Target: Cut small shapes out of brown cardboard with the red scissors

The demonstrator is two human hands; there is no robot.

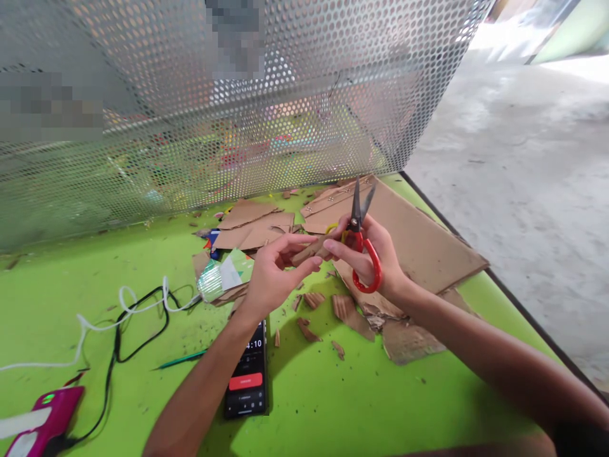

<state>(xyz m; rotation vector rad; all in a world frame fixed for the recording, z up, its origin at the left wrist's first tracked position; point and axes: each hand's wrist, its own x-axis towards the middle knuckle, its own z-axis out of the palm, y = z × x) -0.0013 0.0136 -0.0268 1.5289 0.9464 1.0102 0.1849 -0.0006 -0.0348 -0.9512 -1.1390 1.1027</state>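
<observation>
Cardboard strip point(307, 252) is btwn both hands, above desk point(323, 387). R hand point(387, 259) grip: closed on red-handled scissors point(354, 223), thumb on strip too. L hand point(272, 271) curls round other end; can't tell if pinching. Strip prob. light, stiffish, creases easily; best held nr ends, gently.

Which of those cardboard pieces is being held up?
The small, narrow brown cardboard strip between the left hand and the right hand; the other brown cardboard pieces lie on the bright green tabletop.
</observation>
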